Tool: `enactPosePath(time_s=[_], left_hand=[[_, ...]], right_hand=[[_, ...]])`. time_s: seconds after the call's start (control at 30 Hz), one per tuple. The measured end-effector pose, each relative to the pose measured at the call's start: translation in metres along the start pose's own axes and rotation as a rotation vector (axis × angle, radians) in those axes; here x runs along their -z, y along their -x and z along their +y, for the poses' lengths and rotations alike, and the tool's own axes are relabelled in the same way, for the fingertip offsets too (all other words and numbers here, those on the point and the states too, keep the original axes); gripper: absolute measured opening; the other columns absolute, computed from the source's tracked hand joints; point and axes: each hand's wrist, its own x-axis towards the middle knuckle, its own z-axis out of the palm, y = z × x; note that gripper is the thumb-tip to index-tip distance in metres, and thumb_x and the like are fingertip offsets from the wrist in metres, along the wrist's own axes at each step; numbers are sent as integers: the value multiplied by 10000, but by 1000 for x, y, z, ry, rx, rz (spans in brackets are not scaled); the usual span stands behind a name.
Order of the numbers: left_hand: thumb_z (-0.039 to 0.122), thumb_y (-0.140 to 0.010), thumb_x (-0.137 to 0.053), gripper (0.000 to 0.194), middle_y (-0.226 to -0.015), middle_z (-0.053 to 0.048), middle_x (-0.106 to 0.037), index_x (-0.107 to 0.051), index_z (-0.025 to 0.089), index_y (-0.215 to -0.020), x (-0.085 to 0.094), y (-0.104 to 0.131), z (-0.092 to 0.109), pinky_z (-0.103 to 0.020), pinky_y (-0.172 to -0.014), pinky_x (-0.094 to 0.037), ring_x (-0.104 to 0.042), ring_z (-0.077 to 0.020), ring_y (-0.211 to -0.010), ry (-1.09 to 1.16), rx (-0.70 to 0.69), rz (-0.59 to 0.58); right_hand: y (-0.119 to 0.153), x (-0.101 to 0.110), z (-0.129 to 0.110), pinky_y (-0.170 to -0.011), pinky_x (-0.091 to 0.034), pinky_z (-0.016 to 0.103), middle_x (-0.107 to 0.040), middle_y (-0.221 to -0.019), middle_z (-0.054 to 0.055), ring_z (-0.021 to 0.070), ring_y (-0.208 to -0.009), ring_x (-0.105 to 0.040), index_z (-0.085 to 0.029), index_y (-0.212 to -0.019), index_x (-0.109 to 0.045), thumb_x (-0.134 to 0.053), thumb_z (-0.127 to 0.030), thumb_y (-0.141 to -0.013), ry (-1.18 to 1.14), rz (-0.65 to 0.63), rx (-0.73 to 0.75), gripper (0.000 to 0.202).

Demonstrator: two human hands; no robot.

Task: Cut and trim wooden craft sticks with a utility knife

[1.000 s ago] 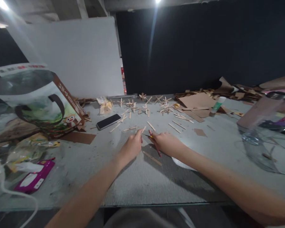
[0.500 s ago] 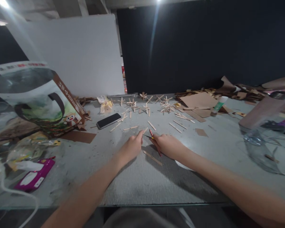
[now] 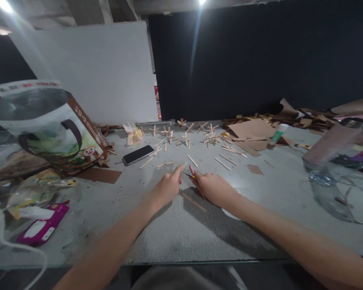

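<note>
- Step in hand, as judged: cutting or trimming a craft stick at the centre of the frame; the two hands meet there over the grey bench.
- Left hand: fingers pinched closed on the near end of a thin wooden stick, which lies low over the bench and points toward the upper right.
- Right hand: fingers curled closed around a red-handled tool, apparently small scissors or a cutter; the blade area is too small to make out, and whether it is touching the stick cannot be told.
- A second loose stick lies on the bench just below the hands, touching neither.
- Next move, as judged: it calls for the left hand to hold the stick steady while the tool closes squarely on it, with the left fingertips clear of the cutting edge.
- Surroundings: more sticks and glued stick crosses lie scattered above centre; a dark phone lies left of them; a glue stick rests on brown cardboard at upper right; a printed paper bag stands at left.
</note>
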Motion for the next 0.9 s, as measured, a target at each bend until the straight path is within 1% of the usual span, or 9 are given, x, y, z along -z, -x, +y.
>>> enactPosePath(time_s=[0.13,0.23,0.3,0.4,0.5,0.63,0.7,0.77,0.9], left_hand=[[300,-1006,-441,387,-728,-20,-684,-601,171,-1333,-6,-3,-3,-254,-603,-454,-574,-153,-572,212,27,63],[422,-1013,-464,443,-742,-29,-682,-556,138,-1341,-10,-4,-4,-243,-535,-423,-525,-130,-510,415,11,68],[463,-1014,-472,479,-743,-33,-675,-541,121,-1344,-10,-4,-2,-237,-527,-417,-521,-124,-512,468,4,80],[430,-1029,-459,437,-748,-29,-678,-559,140,-1341,-6,-3,-1,-230,-543,-426,-520,-117,-522,399,-16,90],[300,-1035,-429,374,-762,-14,-680,-590,184,-1352,0,-2,-1,-233,-622,-464,-549,-122,-569,181,-60,89],[164,-989,-429,416,-827,-33,-684,-602,196,-1367,4,-1,-3,-253,-739,-496,-629,-149,-718,-15,-109,63],[157,-984,-432,404,-828,-33,-686,-604,193,-1348,4,-1,-4,-249,-736,-494,-632,-147,-723,-5,-105,63],[203,-1001,-441,353,-783,-16,-682,-599,193,-1316,2,-1,-3,-236,-668,-476,-599,-133,-642,70,-88,78],[412,-1020,-496,325,-716,1,-669,-565,182,-1240,-2,-5,0,-223,-538,-414,-526,-112,-521,361,-61,86]], right_hand=[[1,1,-2,-715,-507,317,-774,-1007,184,310,-927,-774,-138,-1441,-486,-277,-370,-1117,14,8,-4,450],[0,3,-2,-703,-507,318,-777,-972,178,317,-920,-776,-141,-1430,-495,-273,-385,-1117,17,13,-5,454],[0,5,-1,-691,-503,313,-777,-947,172,313,-903,-779,-151,-1414,-503,-271,-379,-1118,21,21,-3,440],[1,7,0,-685,-508,316,-775,-944,174,313,-881,-780,-152,-1382,-519,-266,-360,-1119,30,32,7,420],[3,8,-1,-710,-528,337,-774,-944,180,325,-896,-778,-132,-1407,-503,-281,-337,-1116,39,28,15,419],[6,8,-5,-721,-550,355,-778,-953,184,338,-911,-779,-121,-1454,-471,-311,-315,-1108,59,10,-3,427],[7,8,-7,-709,-553,352,-779,-961,186,335,-903,-782,-121,-1465,-460,-306,-306,-1108,61,13,-12,431],[8,8,-8,-711,-551,345,-778,-968,191,328,-906,-783,-118,-1461,-463,-294,-304,-1110,60,22,-19,432],[9,12,-9,-728,-534,321,-776,-1005,189,303,-934,-780,-139,-1436,-478,-304,-353,-1118,12,22,-31,421]])
